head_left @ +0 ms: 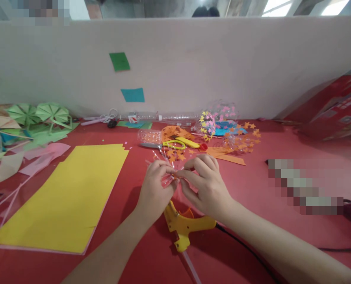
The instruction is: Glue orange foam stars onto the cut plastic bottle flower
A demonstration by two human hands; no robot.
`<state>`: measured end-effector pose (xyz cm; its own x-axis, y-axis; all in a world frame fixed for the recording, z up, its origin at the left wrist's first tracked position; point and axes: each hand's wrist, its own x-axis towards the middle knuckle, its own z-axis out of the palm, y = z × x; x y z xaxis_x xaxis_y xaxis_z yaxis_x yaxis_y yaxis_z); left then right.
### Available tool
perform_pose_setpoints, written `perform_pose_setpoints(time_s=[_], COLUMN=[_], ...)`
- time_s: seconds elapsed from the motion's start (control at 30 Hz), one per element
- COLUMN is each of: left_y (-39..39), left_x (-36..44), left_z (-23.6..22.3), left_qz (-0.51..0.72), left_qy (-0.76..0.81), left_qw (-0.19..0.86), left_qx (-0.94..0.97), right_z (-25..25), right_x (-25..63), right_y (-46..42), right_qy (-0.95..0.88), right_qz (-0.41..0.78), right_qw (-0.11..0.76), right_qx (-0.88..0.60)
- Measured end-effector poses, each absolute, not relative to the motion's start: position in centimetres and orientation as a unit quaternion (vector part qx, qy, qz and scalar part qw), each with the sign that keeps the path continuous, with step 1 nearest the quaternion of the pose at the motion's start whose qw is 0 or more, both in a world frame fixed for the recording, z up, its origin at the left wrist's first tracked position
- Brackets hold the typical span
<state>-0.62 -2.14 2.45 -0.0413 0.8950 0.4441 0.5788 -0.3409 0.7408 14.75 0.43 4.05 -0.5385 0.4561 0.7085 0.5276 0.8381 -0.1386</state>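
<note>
My left hand (pixel 155 189) and my right hand (pixel 204 182) meet over the middle of the red table (pixel 252 221). Both pinch a small clear plastic piece (pixel 169 176) with orange star cut-outs on it, fingers closed around it from either side. Just under my hands lies a yellow glue gun (pixel 182 227) with a black cord trailing right. Loose orange stars (pixel 175 154) lie on the table just beyond my fingertips.
A big yellow sheet (pixel 71 197) covers the left of the table. Green paper fans (pixel 38 114) sit far left. Scissors with yellow handles (pixel 169 144), a cut clear bottle (pixel 149 136), star-covered plastic balls (pixel 210 122) and orange paper (pixel 227 156) lie behind. A white partition (pixel 193 63) closes the back.
</note>
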Motion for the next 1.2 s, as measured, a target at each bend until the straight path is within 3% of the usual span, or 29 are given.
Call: perform_pose_setpoints(time_s=[0.4, 0.77, 0.9, 1.1, 1.2], left_y=[-2.1, -1.9, -1.9, -2.5, -2.8], left_x=[-0.7, -0.7, -0.9, -1.2, -1.7], left_z=[3.4, 3.5, 3.0, 3.1, 3.6], left_qz=[0.480, 0.479, 0.472, 0.461, 0.469], left_qy=[0.576, 0.584, 0.582, 0.547, 0.529], left_qw=[0.294, 0.301, 0.270, 0.086, 0.056], left_qx=[0.592, 0.582, 0.604, 0.693, 0.705], right_z=[4.0, 3.8, 4.2, 5.6, 6.3], right_x=[14.9, 14.9, 15.0, 15.9, 16.7], right_y=[0.4, 0.4, 0.5, 1.2, 1.7], right_qy=[-0.885, -0.886, -0.877, -0.836, -0.821], right_qz=[-0.058, -0.133, -0.106, -0.024, -0.012], right_qw=[0.378, 0.371, 0.394, 0.455, 0.473], right_qx=[-0.267, -0.243, -0.253, -0.304, -0.319])
